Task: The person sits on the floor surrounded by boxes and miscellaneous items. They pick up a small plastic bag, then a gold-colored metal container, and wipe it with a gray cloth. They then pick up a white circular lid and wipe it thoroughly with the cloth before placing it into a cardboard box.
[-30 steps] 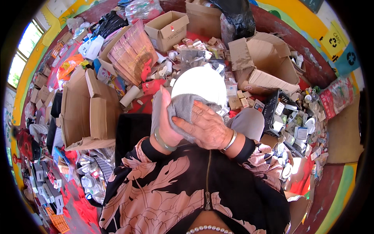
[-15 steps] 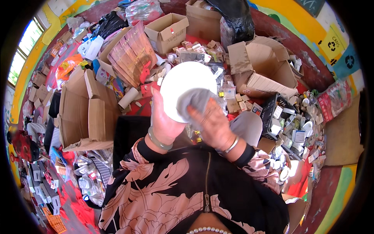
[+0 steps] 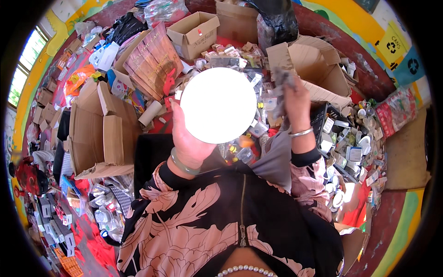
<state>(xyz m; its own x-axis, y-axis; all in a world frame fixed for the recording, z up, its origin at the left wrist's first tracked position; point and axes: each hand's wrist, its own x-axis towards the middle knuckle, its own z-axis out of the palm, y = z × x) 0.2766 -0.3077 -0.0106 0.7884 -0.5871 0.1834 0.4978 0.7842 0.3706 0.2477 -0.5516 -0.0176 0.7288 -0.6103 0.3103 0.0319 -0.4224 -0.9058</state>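
In my left hand (image 3: 187, 141) I hold a round white disc (image 3: 218, 105), gripped at its lower left edge with the thumb up along the side. It looks like a plate or lid, but glare washes out its surface. My right hand (image 3: 297, 104) is raised to the right, apart from the disc, its fingers closed around a crumpled grey cloth (image 3: 279, 94). Motion blurs the cloth a little. Below the disc, clear plastic pieces with yellow bits (image 3: 240, 151) show in front of my lap.
An open cardboard box (image 3: 113, 138) stands at left, another (image 3: 318, 69) at far right. Small boxes and packaging (image 3: 233, 53) lie heaped ahead. A black plastic crate (image 3: 320, 124) sits at right beside mixed containers (image 3: 357, 143). A black bag (image 3: 279, 25) rises at the back.
My right hand and the grey cloth have moved off the white disc, up and to the right. The disc has shifted slightly left and now looks brighter.
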